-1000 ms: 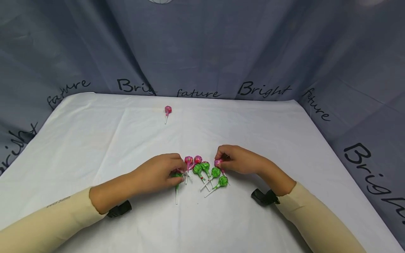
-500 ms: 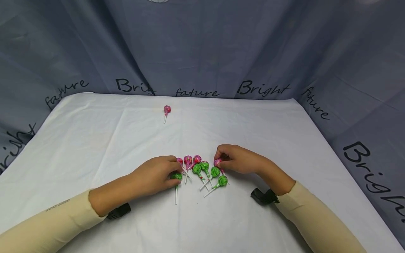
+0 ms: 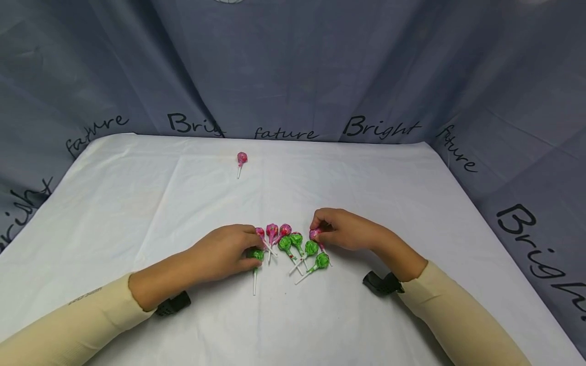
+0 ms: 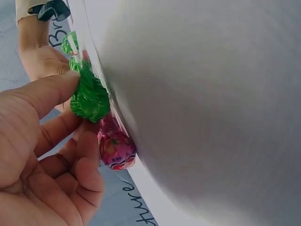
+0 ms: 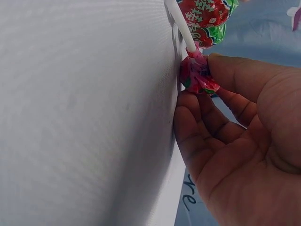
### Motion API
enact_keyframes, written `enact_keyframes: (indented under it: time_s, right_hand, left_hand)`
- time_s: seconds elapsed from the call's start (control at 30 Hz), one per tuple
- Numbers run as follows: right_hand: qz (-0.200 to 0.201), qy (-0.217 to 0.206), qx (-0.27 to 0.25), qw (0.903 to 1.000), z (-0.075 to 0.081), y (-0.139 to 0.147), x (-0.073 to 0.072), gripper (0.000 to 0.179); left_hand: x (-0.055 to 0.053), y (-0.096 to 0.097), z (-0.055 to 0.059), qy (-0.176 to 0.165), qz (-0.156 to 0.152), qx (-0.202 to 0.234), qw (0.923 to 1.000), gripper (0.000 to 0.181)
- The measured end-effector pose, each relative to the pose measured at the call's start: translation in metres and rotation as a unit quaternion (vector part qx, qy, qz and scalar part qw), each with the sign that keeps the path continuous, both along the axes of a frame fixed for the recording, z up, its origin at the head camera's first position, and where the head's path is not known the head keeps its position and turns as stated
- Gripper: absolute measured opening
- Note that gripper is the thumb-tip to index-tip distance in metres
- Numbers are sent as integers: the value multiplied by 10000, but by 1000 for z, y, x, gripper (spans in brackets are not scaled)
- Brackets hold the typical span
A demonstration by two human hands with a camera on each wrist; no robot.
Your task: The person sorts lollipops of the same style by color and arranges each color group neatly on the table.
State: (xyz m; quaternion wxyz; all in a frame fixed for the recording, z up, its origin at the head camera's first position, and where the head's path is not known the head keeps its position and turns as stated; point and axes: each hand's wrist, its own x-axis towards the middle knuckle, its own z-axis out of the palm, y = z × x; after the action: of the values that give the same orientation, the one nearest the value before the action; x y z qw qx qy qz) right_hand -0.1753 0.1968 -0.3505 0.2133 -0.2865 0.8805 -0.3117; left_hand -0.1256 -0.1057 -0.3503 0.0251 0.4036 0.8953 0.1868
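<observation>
My left hand (image 3: 224, 254) pinches a green-wrapped lollipop (image 4: 91, 96) between thumb and fingers at the left end of a lollipop cluster. A pink lollipop (image 4: 116, 149) lies just beyond its fingertips. Across the cluster, my right hand (image 3: 343, 230) grips a pink lollipop (image 5: 197, 75) by its wrapped head, thumb on one side and fingers on the other. Between the hands lie two more pink lollipops, one (image 3: 272, 230) with its stick pointing toward me, and several green lollipops (image 3: 311, 248) with sticks crossing. The left hand's fingers partly hide the leftmost heads in the head view.
One pink lollipop (image 3: 242, 157) lies alone near the table's far edge. A white cloth (image 3: 366, 178) covers the table. Grey-blue curtains (image 3: 284, 66) with black lettering hang behind it and along the sides. Each wrist wears a black camera (image 3: 383, 284).
My left hand has drawn slightly to the left, uncovering more of the leftmost pink lollipop and the green head beside it. My right hand keeps its hold in nearly the same place.
</observation>
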Motion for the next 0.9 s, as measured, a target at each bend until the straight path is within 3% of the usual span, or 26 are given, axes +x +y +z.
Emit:
enact_keyframes:
  time_s: [0.2,0.43,0.6,0.9]
  right_hand:
    - [3,-10,19,10000,-1,0,0,7]
    - [9,-16,3,10000,-1,1,0,6]
    - [13,-37,-15,10000,0,1,0,6]
    - [5,-31,14,10000,-1,1,-1,5]
  left_hand:
    - [-4,-3,5,-376,37,431,9984,15]
    - [-17,-9,13,-662,3,970,9931,18]
    - [-32,-18,21,-858,170,1188,9891,18]
    - [-67,-31,28,-1066,784,1424,9809,25]
